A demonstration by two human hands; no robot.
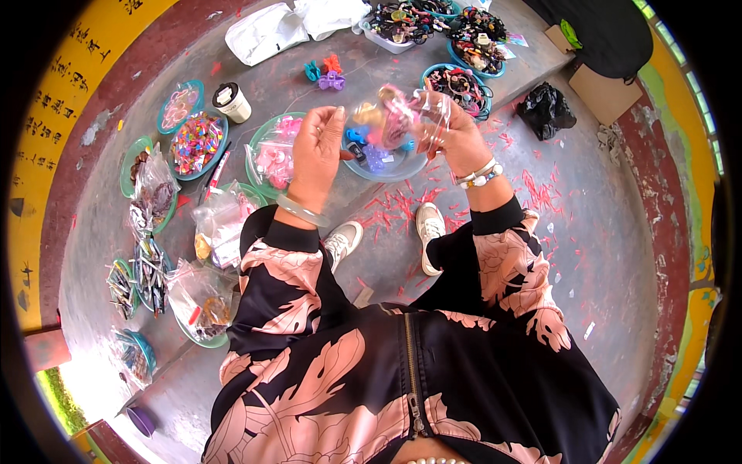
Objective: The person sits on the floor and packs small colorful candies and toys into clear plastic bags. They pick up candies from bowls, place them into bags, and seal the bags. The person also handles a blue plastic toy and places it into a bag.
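Observation:
A small clear plastic bag (402,116) with colourful hair clips inside is held up between both hands over a blue bowl (386,166) of clips. My right hand (456,135) grips the bag's right side. My left hand (317,147) pinches its left edge with the fingertips. A pale bangle sits on my left wrist and beaded bracelets on my right. Both sleeves are black with pink leaves.
Bowls and bags of hair accessories ring the concrete ledge: a green bowl of pink items (270,155), a bowl of mixed clips (197,143), dark hair ties (464,85), loose claw clips (328,73), a tape roll (230,100). A black bag (545,108) lies right. White shoes (429,232) rest on the litter-strewn floor.

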